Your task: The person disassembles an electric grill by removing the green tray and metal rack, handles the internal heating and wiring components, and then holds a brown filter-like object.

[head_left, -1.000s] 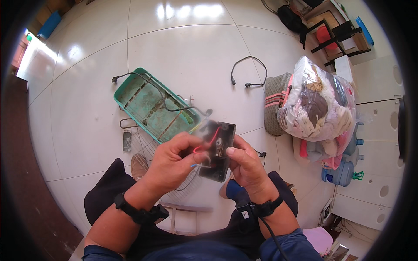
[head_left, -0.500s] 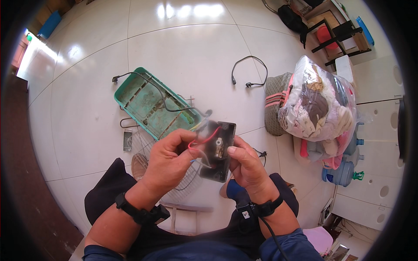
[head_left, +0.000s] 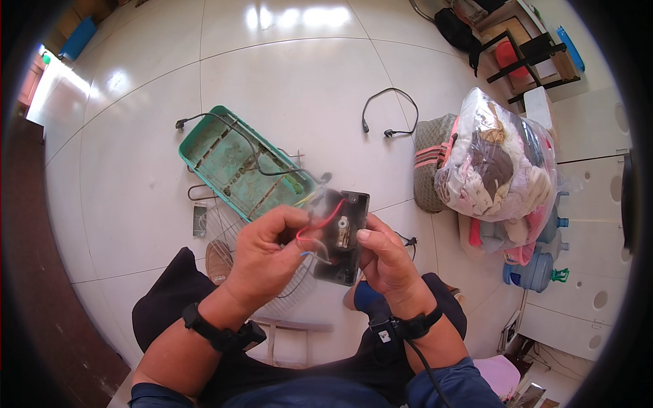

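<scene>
A small black electrical housing with red, white and blue wires coming out of it is held up in front of me. My right hand grips its right side, thumb on the edge. My left hand holds its left side, fingers pinching the loose wires. Both wrists carry black bands.
On the tiled floor lie a green plastic tray with a black cord across it, a wire fan grille, a loose black cable, a clear bag of clothes, a striped cushion and blue water bottles.
The housing has tilted slightly and my left fingers have shifted along the wires; both hands stay in about the same place.
</scene>
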### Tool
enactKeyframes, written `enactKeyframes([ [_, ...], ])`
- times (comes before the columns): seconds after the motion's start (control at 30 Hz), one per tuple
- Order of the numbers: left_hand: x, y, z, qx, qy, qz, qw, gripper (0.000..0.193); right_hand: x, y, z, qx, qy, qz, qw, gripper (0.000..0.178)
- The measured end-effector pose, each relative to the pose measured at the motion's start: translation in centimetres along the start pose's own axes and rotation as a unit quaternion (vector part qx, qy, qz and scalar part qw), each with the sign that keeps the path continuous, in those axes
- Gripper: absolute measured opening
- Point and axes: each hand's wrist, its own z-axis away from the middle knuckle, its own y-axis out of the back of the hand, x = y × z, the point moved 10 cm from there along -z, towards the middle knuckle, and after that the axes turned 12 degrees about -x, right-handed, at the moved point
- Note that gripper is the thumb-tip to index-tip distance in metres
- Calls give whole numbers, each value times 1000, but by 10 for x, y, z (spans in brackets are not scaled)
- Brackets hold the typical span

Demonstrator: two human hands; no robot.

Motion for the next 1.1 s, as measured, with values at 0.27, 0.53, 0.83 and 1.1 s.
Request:
enactKeyframes([
  [0.27,7,-4,1,-9,-28,-63,998,15,-1,-1,0,-5,5,1,1000,59],
  [0.53,20,-9,0,-5,-46,-120,992,17,-2,-2,0,-8,7,-1,1000,57],
  [0.83,22,-11,0,-18,-42,-150,988,17,-1,1,-1,-15,15,-9,1000,56],
  [1.1,22,-11,-1,-16,-39,-149,988,18,0,0,-1,-18,9,-7,1000,56],
])
